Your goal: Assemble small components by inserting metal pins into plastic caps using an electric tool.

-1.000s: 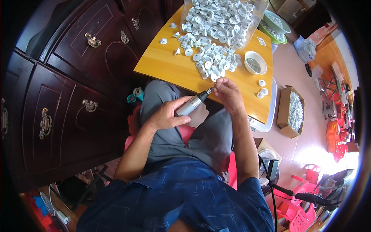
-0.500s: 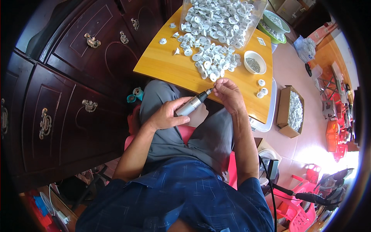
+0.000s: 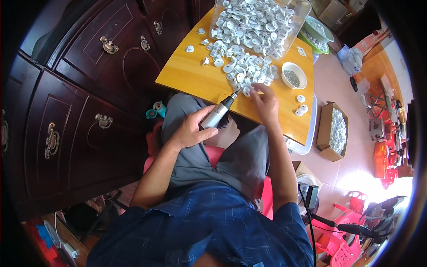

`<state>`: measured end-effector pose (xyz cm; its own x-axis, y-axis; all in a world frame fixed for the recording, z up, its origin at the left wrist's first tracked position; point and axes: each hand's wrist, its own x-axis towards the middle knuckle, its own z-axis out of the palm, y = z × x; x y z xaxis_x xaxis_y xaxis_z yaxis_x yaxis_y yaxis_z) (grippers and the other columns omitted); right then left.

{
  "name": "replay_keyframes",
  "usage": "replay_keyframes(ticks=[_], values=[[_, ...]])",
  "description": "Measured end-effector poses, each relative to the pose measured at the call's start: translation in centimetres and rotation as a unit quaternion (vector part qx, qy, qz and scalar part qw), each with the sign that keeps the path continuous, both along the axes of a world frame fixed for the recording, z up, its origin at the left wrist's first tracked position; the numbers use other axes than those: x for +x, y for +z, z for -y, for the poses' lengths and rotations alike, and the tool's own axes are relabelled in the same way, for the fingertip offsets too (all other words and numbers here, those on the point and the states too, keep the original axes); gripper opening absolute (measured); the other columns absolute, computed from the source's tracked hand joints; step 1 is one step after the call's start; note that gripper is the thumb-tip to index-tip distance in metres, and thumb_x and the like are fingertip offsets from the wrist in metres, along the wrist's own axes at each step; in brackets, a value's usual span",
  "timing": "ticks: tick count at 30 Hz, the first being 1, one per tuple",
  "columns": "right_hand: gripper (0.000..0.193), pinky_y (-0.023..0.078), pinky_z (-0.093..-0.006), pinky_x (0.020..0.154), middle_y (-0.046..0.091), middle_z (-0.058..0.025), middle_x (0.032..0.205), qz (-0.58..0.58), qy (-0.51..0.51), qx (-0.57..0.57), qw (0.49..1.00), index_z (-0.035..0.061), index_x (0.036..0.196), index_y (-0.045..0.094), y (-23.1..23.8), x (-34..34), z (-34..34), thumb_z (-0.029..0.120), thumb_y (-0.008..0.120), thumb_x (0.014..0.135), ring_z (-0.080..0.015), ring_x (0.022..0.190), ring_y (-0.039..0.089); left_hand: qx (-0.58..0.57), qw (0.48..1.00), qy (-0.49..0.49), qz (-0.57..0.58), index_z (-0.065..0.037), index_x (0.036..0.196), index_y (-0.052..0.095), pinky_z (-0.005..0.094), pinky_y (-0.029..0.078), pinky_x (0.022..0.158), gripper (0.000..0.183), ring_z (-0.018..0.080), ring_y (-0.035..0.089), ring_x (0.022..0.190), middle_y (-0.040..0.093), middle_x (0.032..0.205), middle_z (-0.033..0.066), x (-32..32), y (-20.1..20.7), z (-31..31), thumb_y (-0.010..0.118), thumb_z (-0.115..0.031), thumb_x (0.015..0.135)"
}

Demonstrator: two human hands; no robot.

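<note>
My left hand [image 3: 191,129] is wrapped round a silver and black electric screwdriver [image 3: 216,115] above my lap. Its thin bit points up and away, toward the near edge of a heap of small white plastic parts [image 3: 249,66] with round discs. At that edge my right hand [image 3: 265,101] reaches in, its fingertips bent at a white part [image 3: 247,91] beside the bit's tip. Whether the fingers pinch that part or only touch it is hard to make out. A white bowl [image 3: 301,71] of small metal screws stands right of the heap.
A clear bin [image 3: 287,46] full of white parts stands at the table's far side. Several white parts [image 3: 301,108] lie apart near the right edge. A cardboard box [image 3: 327,129] of white pieces is on the floor at right. Dark wooden drawers [image 3: 93,80] line the left.
My right hand has moved a little away from me, from the screwdriver's tip to the edge of the heap. The screwdriver has tilted more upright and shifted slightly left.
</note>
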<state>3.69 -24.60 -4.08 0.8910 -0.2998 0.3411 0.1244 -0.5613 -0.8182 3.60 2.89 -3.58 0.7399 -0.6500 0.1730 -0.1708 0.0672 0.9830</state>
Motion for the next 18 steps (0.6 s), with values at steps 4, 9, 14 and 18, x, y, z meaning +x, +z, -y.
replay_keyframes(ticks=[4, 9, 14, 18], values=[[0.022, 0.053, -0.0368, 0.066, 0.064, -0.0150, 0.091, -0.008, 0.008, -0.108, 0.994, 0.0052, 0.105, 0.069, 0.4, 0.5, -0.8, 0.013, 0.074, 0.085, -0.0243, 0.069, 0.065, 0.012, 1.000, -0.016, -0.011, 0.005, 0.144, 0.044, 0.0274, 0.045, 0.097, 0.067, 0.0105, 0.056, 0.110, 0.060, 0.125, 0.0066, 0.1, 0.2, -0.3, 0.072, -0.010, 0.085], [0.022, 0.053, -0.0402, 0.066, 0.065, -0.0157, 0.093, -0.042, -0.012, -0.145, 0.988, 0.0066, 0.102, 0.065, 0.4, 0.5, -1.8, 0.015, 0.074, 0.083, -0.0276, 0.071, 0.066, 0.010, 1.000, 0.011, 0.008, 0.004, 0.139, 0.049, 0.0290, 0.049, 0.093, 0.064, 0.0114, 0.060, 0.104, 0.065, 0.117, 0.0086, -0.1, 0.4, -0.1, 0.074, -0.010, 0.082], [0.021, 0.053, -0.0382, 0.068, 0.067, -0.0159, 0.094, -0.053, -0.012, -0.099, 0.994, 0.0069, 0.104, 0.065, 0.3, 0.3, -2.2, 0.012, 0.069, 0.085, -0.0270, 0.072, 0.067, 0.020, 1.000, 0.007, 0.004, 0.003, 0.139, 0.050, 0.0298, 0.049, 0.093, 0.063, 0.0123, 0.062, 0.104, 0.066, 0.117, 0.0091, -0.1, 0.4, -0.3, 0.074, -0.010, 0.082], [0.022, 0.054, -0.0346, 0.070, 0.068, -0.0130, 0.089, -0.002, -0.004, -0.013, 1.000, 0.0074, 0.107, 0.070, -0.4, -0.3, -1.5, 0.007, 0.068, 0.085, -0.0224, 0.073, 0.068, 0.042, 0.999, -0.003, 0.019, 0.002, 0.140, 0.049, 0.0289, 0.049, 0.092, 0.063, 0.0118, 0.061, 0.103, 0.065, 0.116, 0.0082, 0.0, 0.0, -0.4, 0.074, -0.012, 0.084]])
